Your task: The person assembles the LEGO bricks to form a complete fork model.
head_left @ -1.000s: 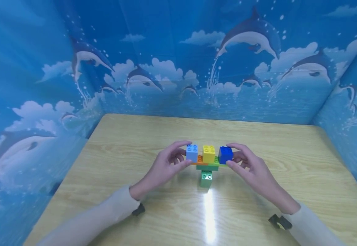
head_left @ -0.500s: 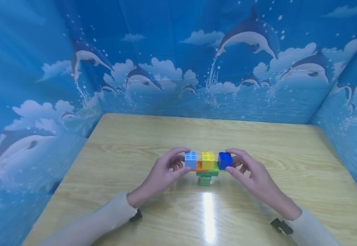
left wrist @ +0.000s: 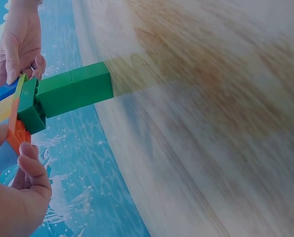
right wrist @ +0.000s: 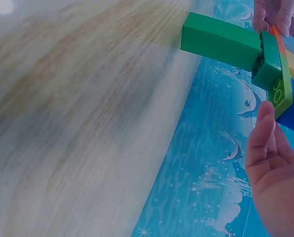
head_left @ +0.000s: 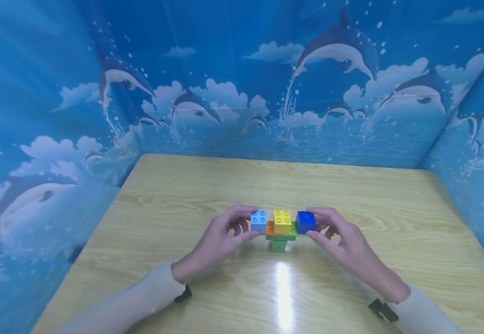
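Note:
A toy building-block structure stands on the table, with two green blocks [left wrist: 75, 89] stacked as its column. Above the column is a wider green block [right wrist: 269, 59], bearing an orange plate [left wrist: 19, 131] and a lime green plate [right wrist: 281, 91]. On these sit a light blue block [head_left: 258, 222], a yellow block [head_left: 282, 222] and a dark blue block [head_left: 306, 222] in a row. My left hand [head_left: 221, 236] pinches the light blue end between thumb and fingers. At the other end, my right hand [head_left: 346, 243] pinches the dark blue block.
The wood-grain table [head_left: 175, 195] reflects a bright strip of light in front of the structure. Blue dolphin-print curtains [head_left: 233, 93] enclose its back and sides. A dark strap piece shows at each sleeve cuff.
Both hands have brought the row of blocks down and toward me, over the green column. The column's studs, visible a second ago, are now covered in the head view.

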The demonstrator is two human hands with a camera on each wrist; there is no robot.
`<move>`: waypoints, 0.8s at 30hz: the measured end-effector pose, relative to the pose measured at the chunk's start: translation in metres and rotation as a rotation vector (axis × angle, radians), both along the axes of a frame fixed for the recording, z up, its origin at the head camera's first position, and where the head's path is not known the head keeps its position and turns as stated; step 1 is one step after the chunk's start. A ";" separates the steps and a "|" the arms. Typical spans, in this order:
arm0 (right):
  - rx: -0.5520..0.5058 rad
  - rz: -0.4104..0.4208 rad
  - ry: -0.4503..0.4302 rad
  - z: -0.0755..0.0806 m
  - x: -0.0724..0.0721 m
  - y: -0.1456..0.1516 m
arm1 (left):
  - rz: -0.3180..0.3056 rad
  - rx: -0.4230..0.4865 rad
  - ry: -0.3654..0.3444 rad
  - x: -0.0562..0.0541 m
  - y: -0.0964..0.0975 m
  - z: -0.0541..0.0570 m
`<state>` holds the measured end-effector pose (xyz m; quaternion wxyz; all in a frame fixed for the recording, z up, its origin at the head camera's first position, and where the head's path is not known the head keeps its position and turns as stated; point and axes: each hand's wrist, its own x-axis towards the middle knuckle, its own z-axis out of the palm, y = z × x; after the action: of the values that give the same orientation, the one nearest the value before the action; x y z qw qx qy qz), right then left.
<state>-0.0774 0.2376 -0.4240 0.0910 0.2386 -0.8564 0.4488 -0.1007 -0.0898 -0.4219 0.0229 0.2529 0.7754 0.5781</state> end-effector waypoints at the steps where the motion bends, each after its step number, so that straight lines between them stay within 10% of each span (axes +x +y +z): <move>1: -0.005 0.004 0.005 -0.001 0.000 0.000 | 0.000 -0.006 0.012 0.000 0.000 0.000; 11: -0.045 0.051 0.103 -0.003 0.002 0.000 | -0.007 -0.069 0.121 0.005 0.000 -0.001; 24: 0.040 0.049 0.018 0.000 0.000 0.004 | -0.018 -0.066 0.189 0.004 0.000 -0.007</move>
<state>-0.0772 0.2418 -0.4236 0.0827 0.2654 -0.8581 0.4316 -0.0963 -0.0897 -0.4292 -0.0369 0.3126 0.7904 0.5256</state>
